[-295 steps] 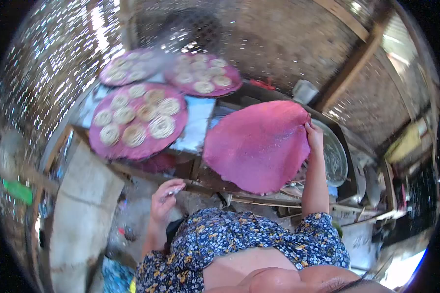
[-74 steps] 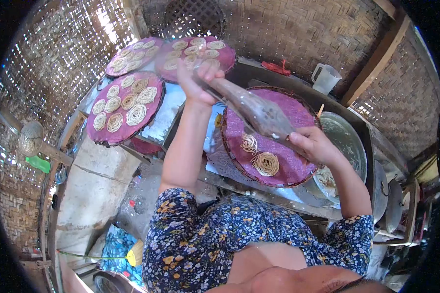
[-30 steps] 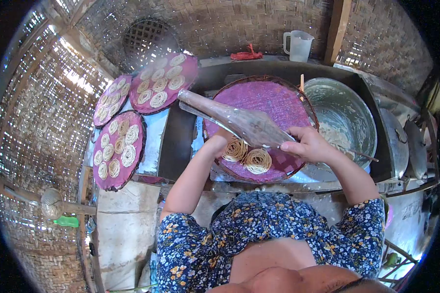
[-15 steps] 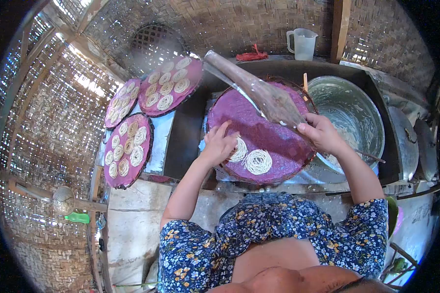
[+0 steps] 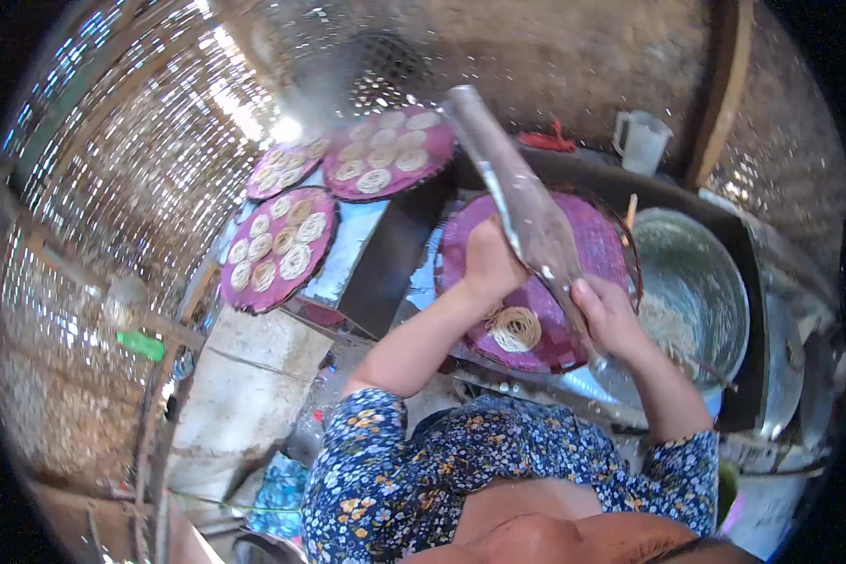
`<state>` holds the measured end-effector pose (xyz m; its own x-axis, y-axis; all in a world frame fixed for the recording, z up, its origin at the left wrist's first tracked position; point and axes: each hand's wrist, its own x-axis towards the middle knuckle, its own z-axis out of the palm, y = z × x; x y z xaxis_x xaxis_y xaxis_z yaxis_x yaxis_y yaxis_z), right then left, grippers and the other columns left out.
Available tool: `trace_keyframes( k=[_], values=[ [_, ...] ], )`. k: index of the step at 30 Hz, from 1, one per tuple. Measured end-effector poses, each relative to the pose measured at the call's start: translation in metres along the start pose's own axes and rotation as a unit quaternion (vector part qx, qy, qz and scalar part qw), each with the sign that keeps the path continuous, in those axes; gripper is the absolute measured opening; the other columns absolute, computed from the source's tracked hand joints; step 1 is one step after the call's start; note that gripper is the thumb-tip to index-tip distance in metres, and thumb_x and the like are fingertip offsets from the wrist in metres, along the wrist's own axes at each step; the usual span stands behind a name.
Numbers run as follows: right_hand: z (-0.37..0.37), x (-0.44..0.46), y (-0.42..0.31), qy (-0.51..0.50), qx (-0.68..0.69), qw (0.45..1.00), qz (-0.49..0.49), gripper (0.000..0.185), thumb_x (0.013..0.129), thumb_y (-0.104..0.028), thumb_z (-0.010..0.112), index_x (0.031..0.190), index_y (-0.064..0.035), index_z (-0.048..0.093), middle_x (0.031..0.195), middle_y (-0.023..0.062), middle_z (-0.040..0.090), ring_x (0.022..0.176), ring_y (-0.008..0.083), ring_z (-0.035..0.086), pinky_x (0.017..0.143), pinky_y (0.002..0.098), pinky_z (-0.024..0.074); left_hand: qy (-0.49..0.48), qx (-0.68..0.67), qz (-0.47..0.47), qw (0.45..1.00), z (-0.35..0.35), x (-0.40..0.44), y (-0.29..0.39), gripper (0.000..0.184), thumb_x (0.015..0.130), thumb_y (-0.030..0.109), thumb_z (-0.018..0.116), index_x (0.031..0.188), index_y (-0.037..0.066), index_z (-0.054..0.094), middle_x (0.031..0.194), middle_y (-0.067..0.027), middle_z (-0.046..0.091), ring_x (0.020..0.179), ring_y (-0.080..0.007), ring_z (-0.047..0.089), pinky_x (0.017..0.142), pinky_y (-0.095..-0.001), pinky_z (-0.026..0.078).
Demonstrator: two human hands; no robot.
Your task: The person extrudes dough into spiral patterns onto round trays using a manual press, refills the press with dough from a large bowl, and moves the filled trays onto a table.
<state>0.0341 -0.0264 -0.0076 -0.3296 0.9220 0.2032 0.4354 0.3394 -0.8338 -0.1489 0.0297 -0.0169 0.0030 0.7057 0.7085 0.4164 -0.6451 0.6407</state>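
My right hand (image 5: 613, 316) is closed around the lower end of a long two-piece wooden press (image 5: 534, 211), which slants up to the left over a round tray. Against the left side of the press, my left hand (image 5: 494, 258) is curled, its fingers partly hidden behind the wood. Purple cloth covers the tray (image 5: 461, 226). Near the tray's front edge lies a coil of pale noodle strands (image 5: 515, 331), just under my left forearm, which may hide more of the tray.
On the left, several purple trays (image 5: 277, 249) hold coiled rounds. A large metal pot (image 5: 724, 282) with pale dough stands at the right, a stick leaning in it. Behind are a clear plastic jug (image 5: 644, 141) and a red plastic bag (image 5: 547, 139). Woven walls surround the place.
My left hand has lifted from the tray to the press and curled. The press tilts more steeply. One of the two coils is now out of sight. The view has shifted.
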Motion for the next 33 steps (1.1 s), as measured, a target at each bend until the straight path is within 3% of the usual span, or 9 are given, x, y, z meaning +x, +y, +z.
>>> trace_keyframes(
  k=[6, 12, 14, 20, 24, 28, 30, 31, 33],
  values=[
    [-0.054, 0.016, -0.061, 0.256, -0.260, 0.899, -0.243, 0.051, 0.071, -0.027, 0.064, 0.108, 0.0045, 0.049, 0.092, 0.0202, 0.053, 0.085, 0.0366, 0.052, 0.077, 0.0415, 0.0427, -0.104, 0.197, 0.265, 0.938, 0.033, -0.002, 0.031, 0.010, 0.063, 0.017, 0.057, 0.062, 0.008, 0.052, 0.059, -0.0121, 0.051, 0.056, -0.0285, 0.053, 0.057, -0.0391, 0.039],
    [-0.025, -0.034, -0.101, 0.090, -0.455, 0.750, -0.473, 0.048, 0.059, -0.009, 0.063, 0.103, 0.0062, 0.050, 0.084, 0.0129, 0.051, 0.077, 0.0288, 0.053, 0.073, 0.0440, 0.0408, -0.309, 0.081, 0.234, 0.918, 0.037, -0.009, 0.037, 0.014, 0.063, 0.021, 0.059, 0.068, 0.008, 0.057, 0.062, -0.0106, 0.058, 0.064, -0.0286, 0.060, 0.061, -0.0382, 0.047],
    [-0.021, -0.050, -0.118, -0.038, -0.430, 0.816, -0.384, 0.026, 0.062, -0.008, 0.063, 0.084, -0.0016, 0.051, 0.071, 0.0079, 0.051, 0.066, 0.0246, 0.054, 0.067, 0.0370, 0.0432, -0.330, 0.165, 0.245, 0.897, 0.017, -0.009, 0.055, 0.015, 0.063, 0.022, 0.059, 0.068, 0.008, 0.057, 0.062, -0.0099, 0.059, 0.063, -0.0279, 0.060, 0.062, -0.0390, 0.047],
    [-0.057, -0.076, -0.118, 0.110, -0.136, 0.975, -0.133, 0.048, 0.062, 0.002, 0.062, 0.103, -0.0030, 0.037, 0.075, 0.0050, 0.047, 0.064, 0.0130, 0.049, 0.058, 0.0244, 0.0414, -0.233, 0.111, 0.367, 0.894, 0.004, -0.006, 0.058, 0.015, 0.060, 0.019, 0.059, 0.064, 0.007, 0.051, 0.061, -0.0094, 0.057, 0.058, -0.0284, 0.057, 0.055, -0.0386, 0.043],
    [-0.107, -0.107, -0.117, 0.318, -0.111, 0.942, -0.011, 0.059, 0.066, -0.005, 0.056, 0.121, -0.0024, 0.034, 0.076, 0.0010, 0.046, 0.064, 0.0086, 0.045, 0.057, 0.0203, 0.0376, -0.270, 0.104, 0.202, 0.935, -0.011, 0.014, 0.018, 0.017, 0.060, 0.018, 0.063, 0.068, 0.005, 0.056, 0.065, -0.0128, 0.059, 0.063, -0.0287, 0.059, 0.060, -0.0383, 0.046],
    [-0.143, -0.142, -0.076, 0.513, -0.051, 0.852, -0.091, 0.053, 0.077, -0.006, 0.056, 0.125, -0.0059, 0.034, 0.076, 0.0006, 0.045, 0.062, 0.0078, 0.043, 0.057, 0.0199, 0.0369, -0.296, -0.150, 0.019, 0.943, 0.018, 0.014, -0.027, 0.019, 0.065, 0.018, 0.066, 0.077, 0.003, 0.063, 0.073, -0.0116, 0.063, 0.065, -0.0167, 0.061, 0.062, -0.0331, 0.049],
    [-0.141, -0.144, -0.073, 0.578, -0.002, 0.795, -0.185, 0.046, 0.077, -0.006, 0.058, 0.117, -0.0035, 0.037, 0.073, 0.0042, 0.048, 0.062, 0.0134, 0.046, 0.059, 0.0249, 0.0397, -0.355, -0.560, -0.378, 0.646, 0.037, 0.013, -0.026, 0.016, 0.075, 0.016, 0.060, 0.084, 0.004, 0.063, 0.077, -0.0075, 0.064, 0.070, -0.0108, 0.059, 0.064, -0.0280, 0.049],
    [-0.141, -0.139, -0.073, 0.613, 0.025, 0.753, -0.238, 0.040, 0.077, -0.005, 0.057, 0.112, -0.0028, 0.038, 0.071, 0.0060, 0.049, 0.063, 0.0161, 0.047, 0.062, 0.0272, 0.0409, -0.388, -0.508, -0.233, 0.733, 0.039, 0.016, -0.013, 0.019, 0.079, 0.017, 0.056, 0.091, 0.002, 0.061, 0.083, -0.0096, 0.064, 0.074, -0.0129, 0.060, 0.067, -0.0295, 0.050],
    [-0.131, -0.124, -0.072, 0.678, 0.048, 0.687, -0.256, 0.010, 0.077, -0.007, 0.049, 0.083, -0.0010, 0.053, 0.065, 0.0082, 0.054, 0.066, 0.0180, 0.051, 0.074, 0.0321, 0.0394, -0.438, -0.530, -0.202, 0.697, 0.043, 0.020, 0.000, 0.026, 0.082, 0.014, 0.054, 0.103, -0.001, 0.055, 0.097, -0.0149, 0.059, 0.084, -0.0196, 0.060, 0.072, -0.0380, 0.052]
  ],
)
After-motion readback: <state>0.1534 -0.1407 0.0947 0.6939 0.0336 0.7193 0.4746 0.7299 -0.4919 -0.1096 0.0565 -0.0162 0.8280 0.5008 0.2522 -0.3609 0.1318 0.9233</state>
